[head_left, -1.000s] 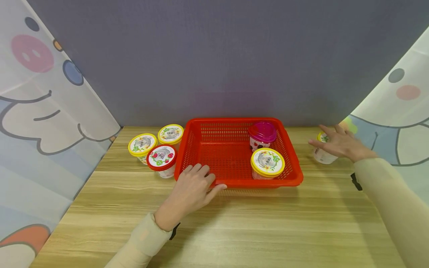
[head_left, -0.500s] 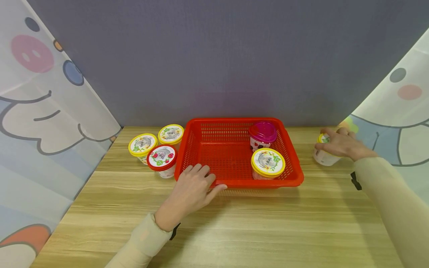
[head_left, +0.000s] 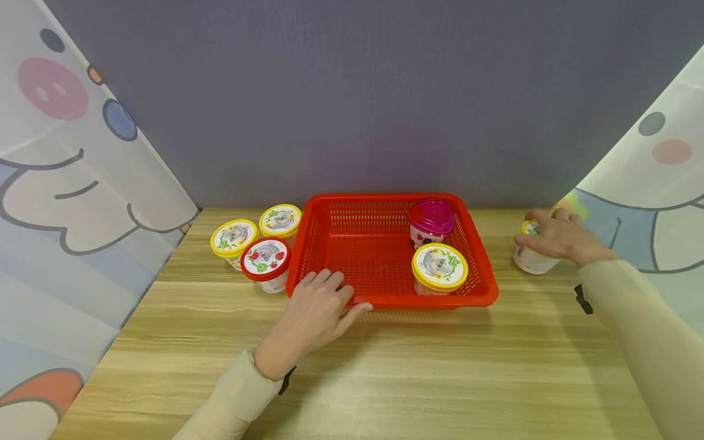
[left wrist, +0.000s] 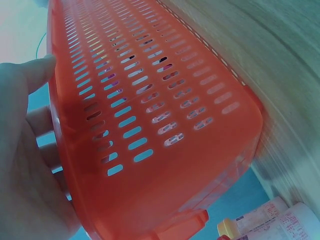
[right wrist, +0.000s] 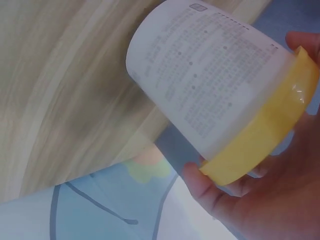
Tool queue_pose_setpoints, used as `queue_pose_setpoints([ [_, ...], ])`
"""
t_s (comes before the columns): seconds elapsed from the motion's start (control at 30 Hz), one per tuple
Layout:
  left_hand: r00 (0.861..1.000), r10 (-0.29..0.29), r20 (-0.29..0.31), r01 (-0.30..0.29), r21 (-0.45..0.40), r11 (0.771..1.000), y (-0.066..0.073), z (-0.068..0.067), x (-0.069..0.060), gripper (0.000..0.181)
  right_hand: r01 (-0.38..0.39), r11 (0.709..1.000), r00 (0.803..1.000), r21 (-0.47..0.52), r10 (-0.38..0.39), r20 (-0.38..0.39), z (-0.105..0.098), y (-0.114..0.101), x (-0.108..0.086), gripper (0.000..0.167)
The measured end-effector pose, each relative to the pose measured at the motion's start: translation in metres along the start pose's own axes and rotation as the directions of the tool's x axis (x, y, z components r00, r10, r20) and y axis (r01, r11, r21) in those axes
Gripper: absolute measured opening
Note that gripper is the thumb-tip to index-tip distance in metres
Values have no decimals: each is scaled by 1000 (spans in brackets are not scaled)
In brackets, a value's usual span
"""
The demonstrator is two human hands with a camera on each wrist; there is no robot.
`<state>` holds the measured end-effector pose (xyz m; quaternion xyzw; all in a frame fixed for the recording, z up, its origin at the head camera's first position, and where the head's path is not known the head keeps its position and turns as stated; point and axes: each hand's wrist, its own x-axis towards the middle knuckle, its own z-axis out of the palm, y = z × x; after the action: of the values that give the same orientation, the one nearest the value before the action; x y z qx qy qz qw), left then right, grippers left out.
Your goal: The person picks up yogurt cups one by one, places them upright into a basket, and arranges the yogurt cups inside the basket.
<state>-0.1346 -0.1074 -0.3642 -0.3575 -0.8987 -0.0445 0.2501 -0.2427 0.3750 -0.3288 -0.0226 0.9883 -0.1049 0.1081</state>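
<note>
The left hand grips the near rim of a red basket, fingers curled over it and thumb outside, as the left wrist view also shows of the basket. At the right, the right hand holds a white tub by its yellow lid, fingers and thumb around the lid's edge. In the right wrist view the tub stands by the wood surface with printed text on its side. Inside the basket are a tub with a magenta lid and one with a yellow lid.
Left of the basket stand two yellow-lidded tubs and a red-lidded tub, close together on the wooden table. A grey wall rises behind, with patterned cloths at both sides.
The right hand's fingers have come down and closed around the yellow lid of the tub at the right. The left hand and basket have not visibly moved.
</note>
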Motion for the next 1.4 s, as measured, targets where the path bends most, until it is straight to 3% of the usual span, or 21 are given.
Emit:
queue_pose_setpoints([
  [0.77,1000,-8,9,9,-7,1000,0,-1,0,44,72,996,991,-48,-76,-106,-18,-29,-2,69],
  [1.03,1000,-10,-1,10,-10,1000,0,0,0,44,91,994,982,-67,-101,-160,-28,-52,-5,64],
  [1.4,1000,-5,3,5,-9,1000,0,0,0,44,122,987,974,-108,-140,-176,-39,-73,-10,63],
])
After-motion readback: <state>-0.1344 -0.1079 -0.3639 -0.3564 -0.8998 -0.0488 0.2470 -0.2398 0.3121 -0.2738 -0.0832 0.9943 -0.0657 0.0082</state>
